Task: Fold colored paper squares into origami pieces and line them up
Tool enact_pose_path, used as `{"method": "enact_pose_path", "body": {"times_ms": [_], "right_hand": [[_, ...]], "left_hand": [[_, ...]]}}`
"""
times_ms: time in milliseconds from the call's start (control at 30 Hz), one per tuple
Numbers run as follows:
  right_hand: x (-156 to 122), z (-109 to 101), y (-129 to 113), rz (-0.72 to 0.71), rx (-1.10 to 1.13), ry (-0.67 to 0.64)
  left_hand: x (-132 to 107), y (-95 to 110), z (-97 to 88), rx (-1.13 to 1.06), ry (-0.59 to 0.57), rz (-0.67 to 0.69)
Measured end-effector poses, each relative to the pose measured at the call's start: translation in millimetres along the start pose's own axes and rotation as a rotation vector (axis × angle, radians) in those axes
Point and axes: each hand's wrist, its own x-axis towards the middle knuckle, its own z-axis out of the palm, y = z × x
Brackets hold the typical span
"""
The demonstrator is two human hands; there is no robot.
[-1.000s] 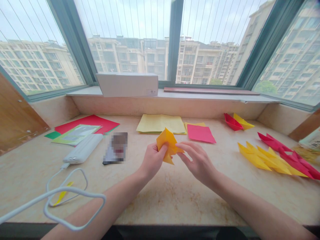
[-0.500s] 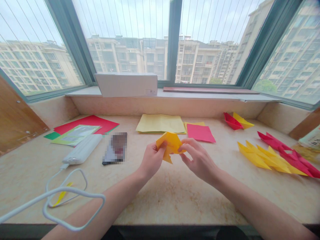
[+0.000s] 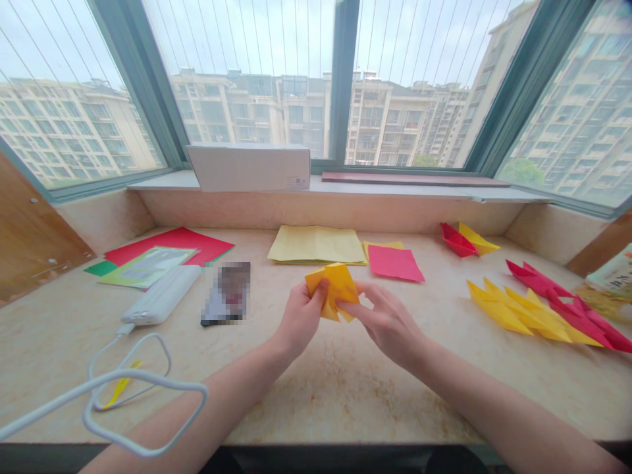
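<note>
A partly folded piece of yellow paper is held up above the stone counter, between my two hands. My left hand pinches its left side, thumb on the near face. On the other side, my right hand has its thumb on the near face at the lower right, with its fingers around the right edge; some fingertips are hidden behind the paper. Just beyond lie a stack of pale yellow sheets and a square of red paper on top of a yellow one.
Folded yellow paper boats and red ones lie to the right. A red boat and a yellow boat sit farther back. Leftward are a white power bank, its cable, a blurred phone-like object and red sheets.
My right thumb has moved onto the near face of the yellow paper. The paper's right-hand flap has shifted, and its lower edge now shows two points.
</note>
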Motion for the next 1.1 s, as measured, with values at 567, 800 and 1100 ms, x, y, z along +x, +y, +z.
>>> {"method": "enact_pose_path", "body": {"times_ms": [567, 800, 1100], "right_hand": [[3, 0, -4, -0.007, -0.083, 0.022], [4, -1, -10, -0.119, -0.135, 0.035], [6, -2, -12, -0.124, -0.110, -0.044]], "left_hand": [[-2, 4, 0.5, 0.038, -0.061, 0.021], [-3, 0, 0.5, -0.010, 0.005, 0.011], [-3, -1, 1.3, -0.007, 0.055, 0.004]]}}
